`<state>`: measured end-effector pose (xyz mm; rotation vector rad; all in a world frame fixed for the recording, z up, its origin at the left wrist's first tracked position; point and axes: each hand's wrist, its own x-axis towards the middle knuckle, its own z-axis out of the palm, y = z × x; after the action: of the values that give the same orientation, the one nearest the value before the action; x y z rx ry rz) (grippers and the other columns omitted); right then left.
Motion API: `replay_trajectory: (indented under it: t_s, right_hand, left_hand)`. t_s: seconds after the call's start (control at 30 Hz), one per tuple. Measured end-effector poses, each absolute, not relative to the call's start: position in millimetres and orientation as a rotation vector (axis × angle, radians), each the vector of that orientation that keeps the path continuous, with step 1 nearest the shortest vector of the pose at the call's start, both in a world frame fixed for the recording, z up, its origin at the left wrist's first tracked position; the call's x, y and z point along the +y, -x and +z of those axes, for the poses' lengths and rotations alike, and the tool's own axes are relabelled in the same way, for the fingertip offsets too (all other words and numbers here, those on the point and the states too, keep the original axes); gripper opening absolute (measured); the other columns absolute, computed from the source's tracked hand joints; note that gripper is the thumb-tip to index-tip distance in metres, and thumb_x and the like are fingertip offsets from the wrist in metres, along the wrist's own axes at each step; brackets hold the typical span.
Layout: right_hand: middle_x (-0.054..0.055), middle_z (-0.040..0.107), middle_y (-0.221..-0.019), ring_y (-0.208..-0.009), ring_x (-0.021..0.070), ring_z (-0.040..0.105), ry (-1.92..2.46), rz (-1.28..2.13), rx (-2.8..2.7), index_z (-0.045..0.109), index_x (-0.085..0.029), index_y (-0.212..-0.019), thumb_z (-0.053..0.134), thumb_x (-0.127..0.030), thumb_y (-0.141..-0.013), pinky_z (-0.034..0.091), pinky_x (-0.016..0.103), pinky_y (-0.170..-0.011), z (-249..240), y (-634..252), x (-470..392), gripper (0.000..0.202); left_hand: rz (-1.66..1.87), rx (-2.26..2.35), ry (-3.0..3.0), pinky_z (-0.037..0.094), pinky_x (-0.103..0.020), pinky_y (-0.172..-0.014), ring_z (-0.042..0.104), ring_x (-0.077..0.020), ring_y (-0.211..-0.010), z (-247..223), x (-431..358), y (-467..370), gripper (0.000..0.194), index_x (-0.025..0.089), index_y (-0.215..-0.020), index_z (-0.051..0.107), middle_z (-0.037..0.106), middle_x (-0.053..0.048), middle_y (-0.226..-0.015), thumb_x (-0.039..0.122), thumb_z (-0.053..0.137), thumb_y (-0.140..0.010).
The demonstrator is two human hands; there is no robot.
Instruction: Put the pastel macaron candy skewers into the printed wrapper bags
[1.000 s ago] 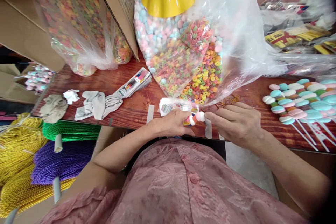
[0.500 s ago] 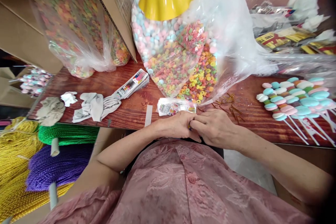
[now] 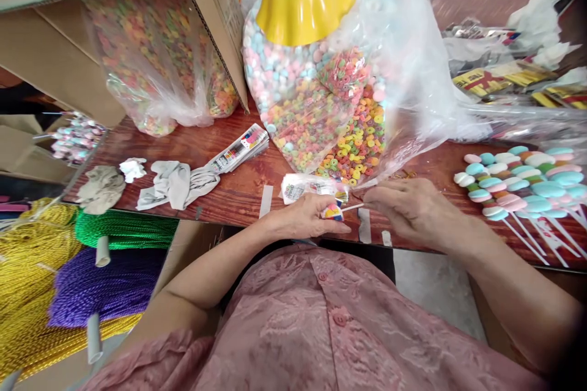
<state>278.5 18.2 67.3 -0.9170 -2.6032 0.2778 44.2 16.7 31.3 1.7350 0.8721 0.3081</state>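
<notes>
My left hand (image 3: pixel 306 215) grips the gathered, colourfully printed plastic wrapper (image 3: pixel 333 212) near the table's front edge. A thin white stick (image 3: pixel 353 207) sticks out of the wrapper to the right. At the stick's far end, the fingertips of my right hand (image 3: pixel 408 211) are pinched together. What fills the wrapper is hidden by my left fingers. Just behind my hands lies a stack of printed wrappers (image 3: pixel 298 188). Gold twist ties (image 3: pixel 406 175) show partly behind my right hand.
Candy sticks (image 3: pixel 518 186) lie on the right. Behind stand a bag of candy (image 3: pixel 279 98) with a yellow bowl (image 3: pixel 305 3) on top and an open carton (image 3: pixel 215 12). Grey cloth (image 3: pixel 177 186) lies left, above purple cord (image 3: pixel 110 287). Clear packaging (image 3: pixel 499 43) sits back right.
My hands were close together and have moved apart, my right hand going right. The wrapper and the white stick now show between them. The whole view has shifted slightly.
</notes>
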Motion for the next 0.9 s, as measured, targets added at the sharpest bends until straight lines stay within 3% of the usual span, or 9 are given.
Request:
replay_trajectory:
  t_s: [0.2, 0.3, 0.37, 0.43, 0.53, 0.67, 0.73, 0.83, 0.9]
  right_hand:
    - [0.002, 0.059, -0.069, -0.058, 0.0110, 0.046, 0.647, 0.353, -2.649, 0.054, -0.017, -0.078, 0.039, -0.009, -0.091, 0.030, 0.026, -0.057, 41, -249, 5, 0.021]
    - [0.002, 0.060, -0.072, -0.063, 0.0115, 0.051, 0.653, 0.434, -2.562, 0.056, -0.017, -0.085, 0.038, -0.010, -0.092, 0.035, 0.024, -0.061, 45, -256, 8, 0.021]
    - [0.002, 0.061, -0.074, -0.066, 0.0121, 0.054, 0.695, 0.477, -2.523, 0.058, -0.018, -0.089, 0.037, -0.009, -0.093, 0.037, 0.024, -0.063, 52, -266, 13, 0.023]
    - [0.003, 0.061, -0.074, -0.066, 0.0126, 0.054, 0.740, 0.512, -2.512, 0.060, -0.020, -0.089, 0.040, -0.011, -0.093, 0.037, 0.025, -0.064, 58, -272, 17, 0.022]
    - [0.002, 0.059, -0.070, -0.064, 0.0126, 0.052, 0.759, 0.528, -2.517, 0.060, -0.020, -0.083, 0.042, -0.013, -0.093, 0.036, 0.025, -0.061, 57, -268, 20, 0.021]
    - [0.001, 0.056, -0.067, -0.061, 0.0122, 0.049, 0.785, 0.501, -2.371, 0.060, -0.019, -0.079, 0.046, -0.014, -0.090, 0.035, 0.026, -0.056, 38, -249, 20, 0.019]
    - [0.002, 0.061, -0.078, -0.064, 0.0121, 0.052, 0.901, 0.613, -2.074, 0.064, -0.021, -0.095, 0.053, -0.020, -0.091, 0.040, 0.026, -0.058, 31, -241, 19, 0.012]
    - [0.002, 0.064, -0.093, -0.067, 0.0118, 0.057, 1.025, 0.932, -1.566, 0.061, -0.027, -0.117, 0.068, -0.035, -0.085, 0.048, 0.027, -0.060, 25, -234, 14, 0.034]
    - [0.000, 0.065, -0.085, -0.065, 0.0124, 0.058, 1.026, 1.104, -1.434, 0.066, -0.025, -0.104, 0.075, -0.038, -0.079, 0.050, 0.028, -0.059, 25, -229, 9, 0.030]
  left_hand:
    - [0.443, 0.625, -1.593, 0.047, -0.031, -0.085, 0.059, -0.0175, -0.090, 24, 9, -59, 0.029, 0.016, -0.089, 0.068, 0.067, -0.003, -0.088, 0.044, 0.071, -0.082]
    - [0.449, 0.709, -1.463, 0.048, -0.028, -0.079, 0.059, -0.0156, -0.088, 32, 12, -45, 0.054, 0.019, -0.117, 0.062, 0.067, -0.003, -0.098, 0.042, 0.081, -0.072]
    - [0.360, 0.691, -1.357, 0.047, -0.025, -0.070, 0.059, -0.0121, -0.079, 37, 16, -32, 0.055, 0.019, -0.122, 0.060, 0.067, -0.003, -0.096, 0.047, 0.076, -0.077]
    - [0.259, 0.665, -1.274, 0.045, -0.022, -0.063, 0.056, -0.0086, -0.066, 38, 18, -26, 0.044, 0.015, -0.105, 0.066, 0.066, -0.002, -0.083, 0.054, 0.066, -0.084]
    - [0.243, 0.761, -1.159, 0.042, -0.019, -0.054, 0.052, -0.0061, -0.053, 32, 13, -29, 0.050, 0.013, -0.077, 0.063, 0.062, -0.001, -0.065, 0.062, 0.064, -0.081]
    - [0.378, 0.900, -1.053, 0.031, -0.016, -0.041, 0.046, -0.0050, -0.042, 24, 3, -42, 0.051, 0.014, -0.073, 0.061, 0.057, 0.002, -0.054, 0.065, 0.068, -0.074]
    - [0.512, 0.904, -0.986, 0.029, -0.015, -0.039, 0.046, -0.0048, -0.041, 25, 3, -46, 0.051, 0.015, -0.073, 0.059, 0.056, 0.003, -0.053, 0.065, 0.069, -0.073]
    - [0.675, 0.914, -0.917, 0.029, -0.015, -0.039, 0.046, -0.0045, -0.042, 30, 7, -49, 0.052, 0.015, -0.072, 0.057, 0.057, 0.003, -0.056, 0.065, 0.070, -0.071]
    - [0.682, 0.921, -0.919, 0.029, -0.016, -0.039, 0.045, -0.0046, -0.041, 32, 9, -50, 0.054, 0.015, -0.071, 0.056, 0.056, 0.003, -0.056, 0.068, 0.069, -0.071]
